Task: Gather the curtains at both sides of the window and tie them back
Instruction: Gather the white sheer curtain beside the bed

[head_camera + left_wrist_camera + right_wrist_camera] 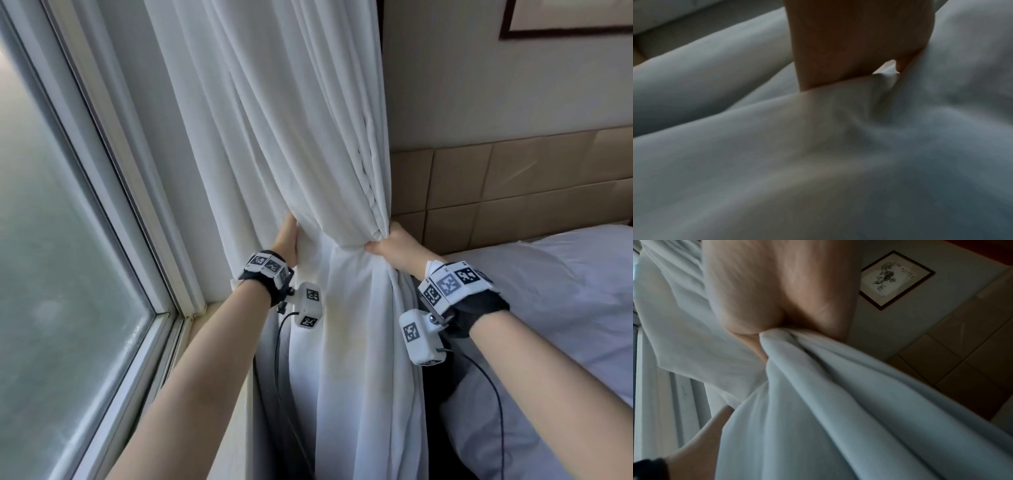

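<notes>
A white curtain [274, 137] hangs at the right side of the window. My right hand [387, 245] grips its right edge, bunched into a tight gather; in the right wrist view the folds [838, 402] spill out of my fist [777, 296]. My left hand [287, 236] reaches up at the curtain's left edge with its fingers hidden behind the cloth. In the left wrist view a fold of the fabric [777, 162] is pinched against my palm [838, 48], and creases run out from there. I see no tie-back cord or hook.
The window pane [51, 240] and its white frame [137, 240] fill the left, with a narrow sill [205, 315] below. A bed with white bedding [565, 308] lies close on the right, under a tan padded headboard [513, 188] and a framed picture [896, 279].
</notes>
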`<state>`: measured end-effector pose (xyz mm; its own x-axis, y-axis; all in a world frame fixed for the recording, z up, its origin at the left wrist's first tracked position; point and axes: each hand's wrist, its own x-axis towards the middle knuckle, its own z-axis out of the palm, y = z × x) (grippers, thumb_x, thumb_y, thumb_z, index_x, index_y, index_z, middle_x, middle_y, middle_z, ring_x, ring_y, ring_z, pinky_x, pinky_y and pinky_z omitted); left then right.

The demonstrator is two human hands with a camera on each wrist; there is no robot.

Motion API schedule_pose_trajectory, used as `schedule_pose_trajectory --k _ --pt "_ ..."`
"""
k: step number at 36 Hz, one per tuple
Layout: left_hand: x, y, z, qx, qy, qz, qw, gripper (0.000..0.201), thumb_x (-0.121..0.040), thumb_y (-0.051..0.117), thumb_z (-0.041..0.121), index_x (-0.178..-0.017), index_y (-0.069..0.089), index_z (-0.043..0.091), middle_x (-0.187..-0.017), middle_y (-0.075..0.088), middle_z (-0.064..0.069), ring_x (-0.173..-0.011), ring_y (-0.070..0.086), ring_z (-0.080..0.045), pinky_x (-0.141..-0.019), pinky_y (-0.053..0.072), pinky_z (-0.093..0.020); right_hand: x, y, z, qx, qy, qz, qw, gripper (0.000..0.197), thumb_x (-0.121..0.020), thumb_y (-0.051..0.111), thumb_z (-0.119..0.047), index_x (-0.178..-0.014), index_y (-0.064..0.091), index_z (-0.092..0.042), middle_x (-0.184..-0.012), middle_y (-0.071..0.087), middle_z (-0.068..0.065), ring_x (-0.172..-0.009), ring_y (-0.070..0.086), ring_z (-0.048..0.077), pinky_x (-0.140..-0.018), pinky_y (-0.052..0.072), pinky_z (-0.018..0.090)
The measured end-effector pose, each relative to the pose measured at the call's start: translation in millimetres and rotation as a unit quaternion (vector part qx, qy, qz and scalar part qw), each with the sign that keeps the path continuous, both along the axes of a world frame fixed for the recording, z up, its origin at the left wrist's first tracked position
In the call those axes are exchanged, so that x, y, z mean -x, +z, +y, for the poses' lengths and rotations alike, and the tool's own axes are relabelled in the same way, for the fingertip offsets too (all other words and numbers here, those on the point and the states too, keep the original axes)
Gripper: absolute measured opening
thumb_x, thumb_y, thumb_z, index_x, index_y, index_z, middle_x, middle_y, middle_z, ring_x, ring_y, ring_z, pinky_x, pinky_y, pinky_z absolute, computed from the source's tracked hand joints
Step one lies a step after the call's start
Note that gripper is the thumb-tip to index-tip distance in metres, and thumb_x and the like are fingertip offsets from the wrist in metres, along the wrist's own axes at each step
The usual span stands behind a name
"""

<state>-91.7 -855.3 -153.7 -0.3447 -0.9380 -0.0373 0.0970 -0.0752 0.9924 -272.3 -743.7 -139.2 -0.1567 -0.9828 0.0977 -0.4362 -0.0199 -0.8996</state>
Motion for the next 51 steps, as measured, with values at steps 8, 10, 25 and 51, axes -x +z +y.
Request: schedule_pose_trajectory --k 8,10,25,51 --pt "21 3 20 0.025 -0.097 0.058 0.993 0.032 -0.102 0.036 0.032 -0.097 0.064 0.017 -0.088 0.073 0.000 -0.086 0.068 -0.018 -0.077 0.054 -0.032 4 2 -1 0.013 -0.001 0.000 1.000 0.043 -0.092 0.057 -0.002 -0.133 0.045 -0.005 -0.113 0.052 0.002 -0.109 0.049 0.017 -0.094 0.035 0.025" --pt "23 1 23 0.029 -0.124 0.067 0.990 0.030 -0.102 0.035 0.027 -0.098 0.063 0.017 -0.088 0.074 0.001 -0.084 0.069 -0.016 -0.075 0.055 -0.030 5 1 -2 0.014 -0.001 0.001 1.000 0.043 -0.092 0.057 -0.003 -0.133 0.045 -0.006 -0.114 0.053 0.002 -0.113 0.050 0.019 -0.095 0.036 0.026" --pt "0 13 28 0.114 0.171 -0.021 0.978 0.027 -0.072 0.064 0.017 -0.059 0.040 0.017 -0.055 0.042 0.001 -0.048 0.040 -0.014 -0.046 0.035 -0.022 6 -4 -10 0.027 -0.023 0.059 0.998 0.051 -0.090 0.052 -0.013 -0.139 0.044 -0.022 -0.128 0.057 0.008 -0.122 0.051 0.029 -0.107 0.039 0.042" --pt "24 5 89 0.430 0.154 -0.228 0.860 0.015 -0.094 0.048 0.010 -0.082 0.051 0.001 -0.071 0.055 -0.013 -0.064 0.052 -0.023 -0.058 0.034 -0.022 -38 -5 -12 0.025 -0.078 0.277 0.957 0.044 -0.093 0.042 -0.009 -0.135 0.031 -0.004 -0.122 0.054 0.029 -0.110 0.055 0.046 -0.093 0.047 0.050"
